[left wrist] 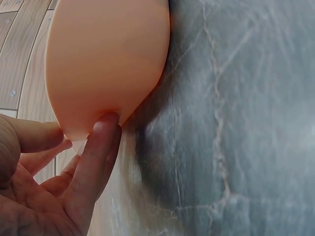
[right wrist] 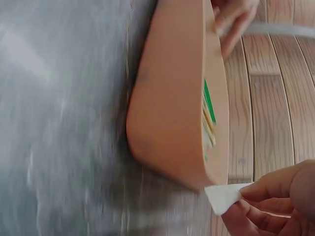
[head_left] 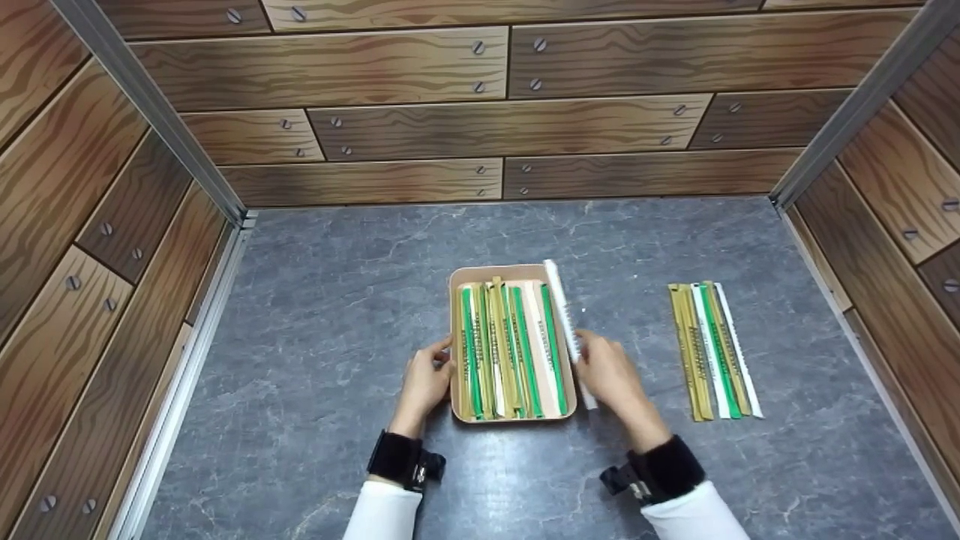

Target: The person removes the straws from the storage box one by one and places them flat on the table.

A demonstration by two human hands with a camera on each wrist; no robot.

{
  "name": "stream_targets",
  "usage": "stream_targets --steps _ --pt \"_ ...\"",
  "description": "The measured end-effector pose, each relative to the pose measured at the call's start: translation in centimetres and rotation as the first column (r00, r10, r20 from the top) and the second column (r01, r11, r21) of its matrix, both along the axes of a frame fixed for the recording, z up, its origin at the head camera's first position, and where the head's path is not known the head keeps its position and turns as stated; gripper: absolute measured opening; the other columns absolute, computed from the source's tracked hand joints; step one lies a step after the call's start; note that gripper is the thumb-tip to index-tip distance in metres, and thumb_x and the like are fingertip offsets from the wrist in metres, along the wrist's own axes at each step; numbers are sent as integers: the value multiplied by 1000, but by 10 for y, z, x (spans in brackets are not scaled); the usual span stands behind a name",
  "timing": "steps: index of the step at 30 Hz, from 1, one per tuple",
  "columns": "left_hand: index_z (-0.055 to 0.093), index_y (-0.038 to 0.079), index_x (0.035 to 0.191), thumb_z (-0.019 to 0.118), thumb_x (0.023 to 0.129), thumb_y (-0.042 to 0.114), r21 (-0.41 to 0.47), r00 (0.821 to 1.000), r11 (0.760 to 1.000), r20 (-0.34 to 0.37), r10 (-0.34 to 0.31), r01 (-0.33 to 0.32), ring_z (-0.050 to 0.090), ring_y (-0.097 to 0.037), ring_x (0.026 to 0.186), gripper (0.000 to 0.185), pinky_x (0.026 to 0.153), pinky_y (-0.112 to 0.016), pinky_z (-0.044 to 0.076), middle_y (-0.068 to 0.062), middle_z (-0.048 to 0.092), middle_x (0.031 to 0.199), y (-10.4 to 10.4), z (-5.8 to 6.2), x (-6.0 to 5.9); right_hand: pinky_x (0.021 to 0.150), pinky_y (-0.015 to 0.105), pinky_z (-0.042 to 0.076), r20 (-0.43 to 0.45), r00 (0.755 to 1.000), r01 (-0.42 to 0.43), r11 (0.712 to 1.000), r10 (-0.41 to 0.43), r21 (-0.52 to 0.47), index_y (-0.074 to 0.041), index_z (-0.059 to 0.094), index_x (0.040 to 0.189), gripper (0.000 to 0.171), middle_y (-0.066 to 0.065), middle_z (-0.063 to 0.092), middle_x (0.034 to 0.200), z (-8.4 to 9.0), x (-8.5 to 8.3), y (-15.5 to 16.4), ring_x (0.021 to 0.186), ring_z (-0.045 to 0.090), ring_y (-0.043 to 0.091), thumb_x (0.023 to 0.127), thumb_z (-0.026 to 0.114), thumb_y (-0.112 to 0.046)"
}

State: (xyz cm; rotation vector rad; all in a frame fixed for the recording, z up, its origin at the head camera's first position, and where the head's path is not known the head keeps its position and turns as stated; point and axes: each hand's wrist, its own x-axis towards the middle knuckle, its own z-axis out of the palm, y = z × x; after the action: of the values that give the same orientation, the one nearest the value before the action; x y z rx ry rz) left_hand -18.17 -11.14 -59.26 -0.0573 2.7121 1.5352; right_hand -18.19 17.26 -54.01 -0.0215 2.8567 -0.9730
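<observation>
A peach plastic box point(head_left: 517, 273) holds several long, thin paper-wrapped sticks point(head_left: 512, 349) in green, gold and white, lying side by side. My left hand point(head_left: 426, 382) grips the box's left side; in the left wrist view, the thumb is at the rim and a finger point(left wrist: 102, 132) touches the outer wall. Along the right rim, my right hand point(head_left: 609, 371) pinches a white paper-wrapped stick point(head_left: 562, 304), tilted slightly. Its flat white end point(right wrist: 223, 197) shows beside the box corner in the right wrist view. What is inside the wrappers is hidden.
Several more wrapped sticks point(head_left: 716, 352) in gold, white and green lie in a row on the grey marbled surface point(head_left: 337, 300), to the right of the right hand. Wood-patterned walls point(head_left: 420, 135) enclose the back and both sides.
</observation>
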Motion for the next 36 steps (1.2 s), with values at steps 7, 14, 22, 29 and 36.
stream_targets --steps 7,14,22,29,36 --pt "61 2 133 64 89 -2 14 1000 1000 10 5 -5 65 -20 77 44 70 -35 52 -12 67 94 2 0 0 54 38 51 17 996 89 993 -91 71 6 49 138 53 18 65 89 1 2 54 64 59 24 86 58 4" --pt "60 3 133 63 90 -1 18 1000 1000 12 10 -10 64 -19 76 44 68 -34 52 -11 67 93 1 0 1 56 48 51 61 978 188 966 -201 177 2 47 141 52 28 64 109 -3 7 98 84 63 43 89 53 -3" --pt "61 2 132 64 89 -1 0 1000 1000 -18 -3 3 63 -18 72 44 66 -33 50 -11 67 91 1 0 1 67 63 47 99 932 316 917 -347 242 -1 45 143 55 38 55 118 -8 10 134 100 57 55 89 52 -6" --pt "60 4 134 63 91 0 4 1000 1000 7 -3 3 63 -16 70 43 63 -31 49 -12 67 93 0 1 1 65 60 47 173 909 325 905 -379 273 -1 42 143 58 41 53 114 -13 12 153 97 56 55 86 56 -7" --pt "59 3 134 63 90 0 21 1000 1000 23 -1 0 64 -19 76 44 67 -33 52 -13 67 96 0 1 1 60 55 47 197 908 311 909 -370 277 2 45 138 54 36 57 99 -17 13 158 84 59 50 86 56 -5"
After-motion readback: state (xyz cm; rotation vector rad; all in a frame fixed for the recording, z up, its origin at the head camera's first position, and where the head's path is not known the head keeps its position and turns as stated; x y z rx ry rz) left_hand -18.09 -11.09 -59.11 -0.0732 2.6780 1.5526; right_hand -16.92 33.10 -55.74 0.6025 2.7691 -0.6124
